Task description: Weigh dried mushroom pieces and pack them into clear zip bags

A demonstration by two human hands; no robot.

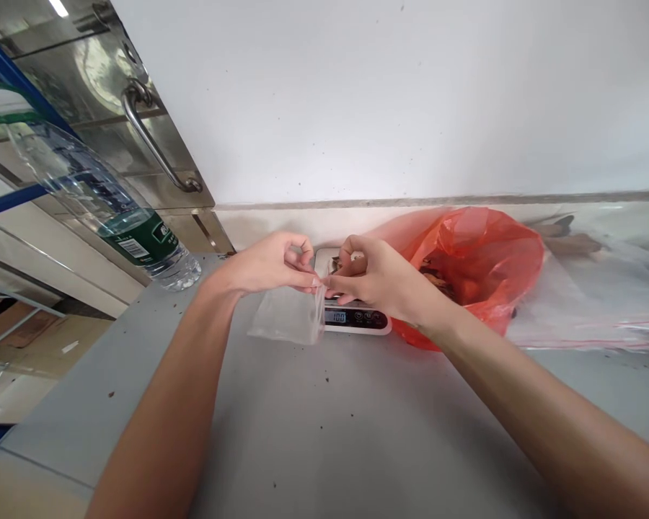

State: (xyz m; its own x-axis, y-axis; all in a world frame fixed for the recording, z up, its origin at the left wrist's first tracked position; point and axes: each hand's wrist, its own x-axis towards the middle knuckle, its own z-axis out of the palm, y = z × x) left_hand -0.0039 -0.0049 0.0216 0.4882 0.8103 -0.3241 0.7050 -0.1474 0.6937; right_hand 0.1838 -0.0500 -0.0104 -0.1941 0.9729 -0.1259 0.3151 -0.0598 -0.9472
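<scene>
A small clear plastic bag (286, 317) hangs between my two hands, its edge pinched from both sides. My left hand (273, 265) grips it with thumb and fingertips. My right hand (376, 277) pinches the same edge, its fingertips almost meeting the left ones. Just behind and below them sits a digital kitchen scale (357, 324), its display reading about 10.0. Some dark brown bits (335, 265) lie on its plate, partly hidden by my fingers. To the right, an open red plastic bag (487, 252) holds more dark brown pieces.
A large water bottle (135, 223) stands at the grey table's (303, 432) left edge. Clear zip bags (589, 303) lie at the right, with dark brown pieces under or in the plastic behind. A white wall (383, 101) rises behind; a metal door handle (151, 140) is at upper left.
</scene>
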